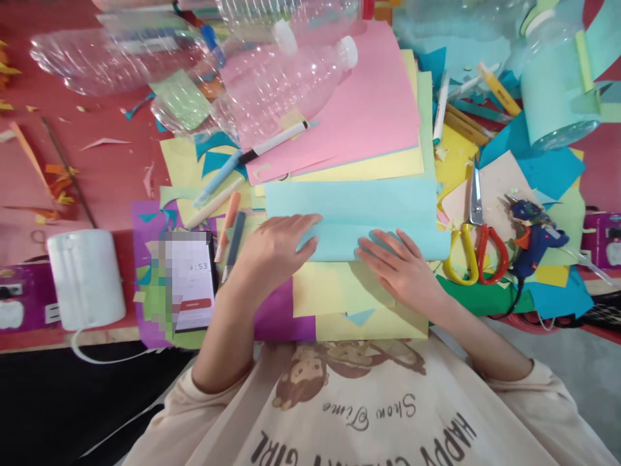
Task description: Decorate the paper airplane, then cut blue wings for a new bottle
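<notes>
A light blue paper sheet (349,207) lies in the middle of the table, its near edge folded over. My left hand (276,249) rests on the fold's left end, fingers stretched flat on the paper. My right hand (400,265) presses the fold's right part, fingers spread and flat. Neither hand grips anything. Yellow sheets (339,291) lie under the blue one, and a pink sheet (359,110) lies behind it.
Clear plastic bottles (272,84) lie at the back. Scissors with yellow and red handles (473,249) and a blue glue gun (533,236) sit to the right. A phone (194,285), pens (228,226) and a white roll (85,278) are on the left. Paper scraps cover the red table (107,175).
</notes>
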Tool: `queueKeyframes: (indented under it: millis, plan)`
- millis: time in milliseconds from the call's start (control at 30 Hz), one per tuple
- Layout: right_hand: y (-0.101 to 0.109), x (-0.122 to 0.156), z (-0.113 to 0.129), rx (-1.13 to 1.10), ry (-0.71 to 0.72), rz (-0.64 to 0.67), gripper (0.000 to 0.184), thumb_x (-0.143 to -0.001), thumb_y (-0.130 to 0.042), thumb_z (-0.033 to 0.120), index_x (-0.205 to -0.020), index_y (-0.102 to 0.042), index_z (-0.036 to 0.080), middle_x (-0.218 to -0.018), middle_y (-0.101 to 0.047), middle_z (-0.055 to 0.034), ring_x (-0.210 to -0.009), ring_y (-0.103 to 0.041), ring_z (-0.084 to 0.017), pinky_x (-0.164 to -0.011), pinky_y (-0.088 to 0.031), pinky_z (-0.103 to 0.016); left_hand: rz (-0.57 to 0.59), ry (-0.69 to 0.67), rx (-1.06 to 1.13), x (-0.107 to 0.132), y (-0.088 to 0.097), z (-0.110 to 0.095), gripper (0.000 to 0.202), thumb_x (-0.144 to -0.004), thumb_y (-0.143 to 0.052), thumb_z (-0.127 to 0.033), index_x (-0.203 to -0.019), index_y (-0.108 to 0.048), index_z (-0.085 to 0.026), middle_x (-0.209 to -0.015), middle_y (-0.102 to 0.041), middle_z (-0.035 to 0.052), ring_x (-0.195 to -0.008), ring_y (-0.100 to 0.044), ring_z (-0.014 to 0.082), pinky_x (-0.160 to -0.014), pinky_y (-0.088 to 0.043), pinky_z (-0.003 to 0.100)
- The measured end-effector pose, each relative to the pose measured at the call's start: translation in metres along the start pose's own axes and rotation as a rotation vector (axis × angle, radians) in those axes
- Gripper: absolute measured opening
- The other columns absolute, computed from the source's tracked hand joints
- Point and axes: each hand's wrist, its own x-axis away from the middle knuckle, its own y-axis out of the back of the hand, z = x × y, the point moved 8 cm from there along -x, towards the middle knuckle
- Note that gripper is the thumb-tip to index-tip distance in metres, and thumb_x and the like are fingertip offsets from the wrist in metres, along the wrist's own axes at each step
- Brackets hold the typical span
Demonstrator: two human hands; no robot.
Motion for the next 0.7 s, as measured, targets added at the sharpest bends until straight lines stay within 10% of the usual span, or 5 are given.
queueKeyframes:
  millis: [167,700]
  plan:
    - [-0.005,-0.008,-0.012,-0.060,-0.007,-0.010,0.036,-0.096,-0.043,0.016,-0.128,-0.060,0.020,-0.136,-0.062,-0.0023,-0.130,-0.054,-0.024,-0.109,-0.046,-0.047,-0.210,-0.095,-0.048,0.009,-0.001,-0.029,0.038,-0.096,-0.040,-0.019,-0.131,-0.055,-0.024,-0.143,-0.054,0.0077,-0.135,-0.048,0.0250,-0.120,-0.023,0.055]
    - [-0.019,-0.015,-0.040,-0.135,-0.223,0.085,0.041,-0.096,-0.044,0.032,-0.133,-0.055,0.016,-0.149,-0.045,-0.0161,-0.143,-0.036,-0.031,-0.114,-0.039,-0.051,-0.175,-0.101,-0.082,0.015,-0.035,-0.022,0.042,-0.098,-0.041,-0.033,-0.138,-0.052,-0.023,-0.146,-0.050,0.0144,-0.134,-0.049,0.0297,-0.108,-0.042,0.048]
